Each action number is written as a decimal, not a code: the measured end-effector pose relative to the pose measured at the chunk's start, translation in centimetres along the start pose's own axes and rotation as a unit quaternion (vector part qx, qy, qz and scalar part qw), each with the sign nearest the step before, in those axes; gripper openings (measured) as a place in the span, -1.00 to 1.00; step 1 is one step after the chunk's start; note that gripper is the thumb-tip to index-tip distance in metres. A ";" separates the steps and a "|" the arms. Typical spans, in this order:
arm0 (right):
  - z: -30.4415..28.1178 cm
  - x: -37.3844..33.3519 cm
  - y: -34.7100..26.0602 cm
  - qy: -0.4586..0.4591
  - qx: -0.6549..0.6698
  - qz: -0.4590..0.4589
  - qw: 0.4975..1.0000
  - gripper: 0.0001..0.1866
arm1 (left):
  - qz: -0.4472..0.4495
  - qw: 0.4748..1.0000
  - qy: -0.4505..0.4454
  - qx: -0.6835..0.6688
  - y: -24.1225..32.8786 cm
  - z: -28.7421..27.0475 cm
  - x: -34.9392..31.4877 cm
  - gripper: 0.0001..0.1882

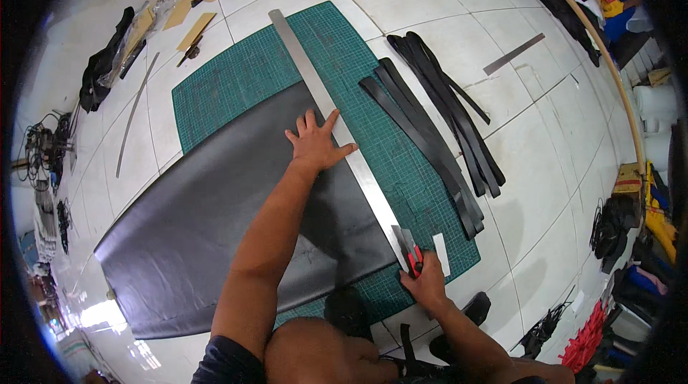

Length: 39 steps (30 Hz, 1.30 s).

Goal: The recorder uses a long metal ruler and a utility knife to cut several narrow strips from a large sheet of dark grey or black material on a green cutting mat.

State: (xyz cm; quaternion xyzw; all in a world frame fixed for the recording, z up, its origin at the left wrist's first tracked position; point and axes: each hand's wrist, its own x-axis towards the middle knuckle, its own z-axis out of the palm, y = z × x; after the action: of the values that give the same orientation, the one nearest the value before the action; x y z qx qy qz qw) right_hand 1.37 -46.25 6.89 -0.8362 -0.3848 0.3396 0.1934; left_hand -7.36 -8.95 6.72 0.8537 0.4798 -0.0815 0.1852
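Note:
A long steel ruler (pixel 373 187) lies slantwise along the right edge of a black sheet that looks like leather (pixel 208 219). Both rest on a green cutting mat (pixel 229 83). My left hand (pixel 315 144) presses down with spread fingers, partly on the sheet and partly on the ruler. At the ruler's near end, my right hand (pixel 428 280) grips a red-and-black utility knife (pixel 414 261); its tip is beside the ruler, and whether it touches the sheet is hard to see. A small white strip (pixel 441 255) lies just right of that hand.
Black strips (pixel 423 136) lie in bundles on the mat's right side and the tiled floor. A short metal ruler (pixel 514 53) is farther right, a thin metal strip (pixel 137 115) to the left. Tan pattern pieces (pixel 196 30) sit at the far left. A red bundle (pixel 586 337) is at the near right.

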 end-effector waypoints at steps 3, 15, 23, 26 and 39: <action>0.8 -1.0 -0.5 0.044 -0.004 -0.009 0.999 -0.46 | 0.007 1.000 0.004 -0.025 -0.4 -0.1 -0.1 0.08; 2.2 -2.3 -0.6 0.002 0.053 0.019 0.998 -0.50 | 0.050 0.996 0.053 -0.053 -2.0 0.8 -0.6 0.05; 0.7 -2.0 -1.2 0.038 0.016 -0.005 0.999 -0.52 | 0.026 0.998 0.052 -0.032 -1.9 0.9 -0.4 0.08; -0.9 -0.1 -0.3 0.123 -0.005 0.000 0.992 -0.55 | 0.031 0.998 0.053 -0.019 -1.4 0.5 -0.5 0.10; -5.8 6.3 -1.8 0.142 0.112 0.045 0.982 -0.49 | 0.068 0.970 0.227 -0.044 -3.9 3.9 1.4 -0.20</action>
State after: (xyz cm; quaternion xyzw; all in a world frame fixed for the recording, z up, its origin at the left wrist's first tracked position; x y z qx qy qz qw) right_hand 7.56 -40.60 9.30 -0.8656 -0.2747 0.2664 0.3229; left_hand -9.80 -7.56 1.75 0.8716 0.4533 0.1484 0.1134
